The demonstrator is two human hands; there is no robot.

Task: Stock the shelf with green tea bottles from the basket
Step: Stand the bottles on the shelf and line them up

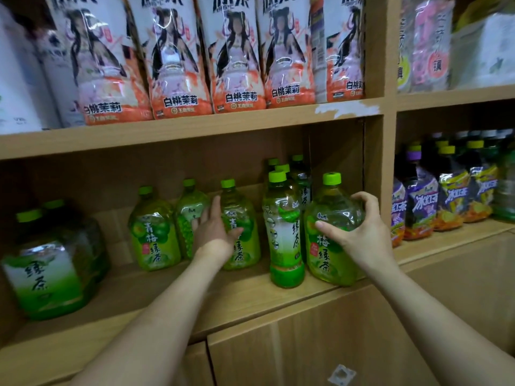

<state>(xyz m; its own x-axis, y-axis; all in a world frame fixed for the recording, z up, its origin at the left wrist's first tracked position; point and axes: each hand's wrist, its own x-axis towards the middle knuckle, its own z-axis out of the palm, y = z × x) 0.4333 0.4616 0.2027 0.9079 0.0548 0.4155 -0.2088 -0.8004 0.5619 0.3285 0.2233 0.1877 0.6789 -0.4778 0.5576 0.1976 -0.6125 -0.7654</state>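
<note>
Right hand (pixel 359 227): fingers and thumb curled round the wide green tea bottle (pixel 331 246) at the right end of the shelf (pixel 167 296), upright near the front edge. Left hand (pixel 216 231): fingers straight along the side, thumb across the label, clasping a second wide bottle (pixel 242 218). Slim bottle (pixel 284 232) stands between them, more slim ones (pixel 298 174) behind. All capped, holding pale yellow-green liquid. Two wide bottles (pixel 154 232) further left; wrapped pack (pixel 53 263) at far left.
</note>
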